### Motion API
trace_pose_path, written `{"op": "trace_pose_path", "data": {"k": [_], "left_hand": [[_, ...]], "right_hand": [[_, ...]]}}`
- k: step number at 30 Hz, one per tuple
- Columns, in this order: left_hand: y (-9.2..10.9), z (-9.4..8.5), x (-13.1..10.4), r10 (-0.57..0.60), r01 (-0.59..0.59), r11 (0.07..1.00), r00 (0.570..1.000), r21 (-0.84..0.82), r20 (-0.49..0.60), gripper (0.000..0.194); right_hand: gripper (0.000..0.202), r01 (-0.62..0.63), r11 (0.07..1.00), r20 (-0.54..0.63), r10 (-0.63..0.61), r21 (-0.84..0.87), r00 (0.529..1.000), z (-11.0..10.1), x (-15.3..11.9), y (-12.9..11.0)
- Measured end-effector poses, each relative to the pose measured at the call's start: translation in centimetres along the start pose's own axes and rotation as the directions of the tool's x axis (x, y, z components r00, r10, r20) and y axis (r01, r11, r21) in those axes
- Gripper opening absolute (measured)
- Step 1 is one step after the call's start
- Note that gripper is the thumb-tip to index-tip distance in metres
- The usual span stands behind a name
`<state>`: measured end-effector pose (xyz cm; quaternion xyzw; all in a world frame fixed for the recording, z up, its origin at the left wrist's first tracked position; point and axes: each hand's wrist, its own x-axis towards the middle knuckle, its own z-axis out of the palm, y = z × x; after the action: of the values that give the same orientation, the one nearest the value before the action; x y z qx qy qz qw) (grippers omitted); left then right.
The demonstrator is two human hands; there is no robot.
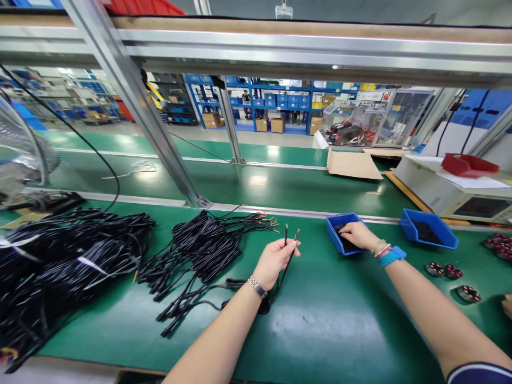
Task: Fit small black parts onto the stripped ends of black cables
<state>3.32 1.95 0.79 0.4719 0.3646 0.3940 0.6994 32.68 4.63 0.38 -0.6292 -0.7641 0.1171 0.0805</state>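
My left hand (276, 261) is closed in a pinch on two black cables (283, 278). Their stripped ends, with thin coloured wires at one tip, point up above the fingers. The cables run down behind my wrist to the green bench. My right hand (357, 235) reaches into a small blue bin (336, 241) of small black pieces. Its fingers are drawn together; whatever lies between the fingertips is hidden. Left of my left hand lies a bundle of black cables (210, 242), with connectors toward me and bare coloured wire ends toward the right.
A larger heap of tied black cables (80, 261) covers the left side. A second blue bin (447, 238) with black pieces and several small round coil parts (468, 294) stand right. Another person's hand (507, 305) shows at the right edge. A slanted metal post (136, 106) rises behind.
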Motion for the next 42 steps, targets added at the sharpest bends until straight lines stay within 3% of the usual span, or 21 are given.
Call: {"op": "trace_pose_path", "data": {"k": [8,10,13,16,19,22,25,32,42], "left_hand": [[0.1,-0.2,0.1,-0.005,0.005,1.0,1.0,0.017,-0.02,0.031],[0.2,-0.2,0.1,-0.001,0.001,1.0,1.0,0.02,-0.029,0.031],[0.4,0.0,-0.2,0.019,-0.017,0.999,0.999,0.027,-0.041,0.029],[0.6,0.3,-0.5,0.056,-0.054,0.998,0.995,0.03,-0.077,0.027],[0.7,0.4,-0.6,0.093,-0.089,0.995,0.988,0.039,-0.125,0.025],[0.8,0.4,-0.6,0.116,-0.108,0.992,0.98,0.061,-0.16,0.023],[0.8,0.3,-0.6,0.128,-0.116,0.99,0.978,0.078,-0.163,0.022],[0.7,0.5,-0.8,0.129,-0.117,0.987,0.986,0.11,-0.105,0.02],[0.6,0.5,-0.8,0.116,-0.102,0.986,0.988,0.131,-0.103,0.02]], "right_hand": [[0.033,-0.166,0.925,-0.073,0.202,0.341,0.977,-0.4,-1.1,0.7],[0.03,-0.162,0.82,-0.078,0.244,0.549,0.967,-0.8,-1.6,0.1],[0.025,-0.088,0.549,-0.061,0.247,0.831,0.967,-1.4,-2.0,-2.1],[0.02,-0.008,0.341,-0.056,0.18,0.94,0.982,-1.6,-1.7,-5.8],[0.017,0.085,0.234,-0.118,0.132,0.968,0.984,-1.1,-1.0,-9.9],[0.016,0.143,0.208,-0.168,0.109,0.967,0.98,-0.4,-0.5,-13.0],[0.016,0.157,0.19,-0.174,0.073,0.969,0.982,0.1,-0.5,-14.4],[0.014,0.146,0.153,-0.155,0.046,0.977,0.987,-0.1,-1.1,-14.4],[0.017,0.14,0.178,-0.146,0.023,0.974,0.989,-0.2,-1.1,-14.3]]}}
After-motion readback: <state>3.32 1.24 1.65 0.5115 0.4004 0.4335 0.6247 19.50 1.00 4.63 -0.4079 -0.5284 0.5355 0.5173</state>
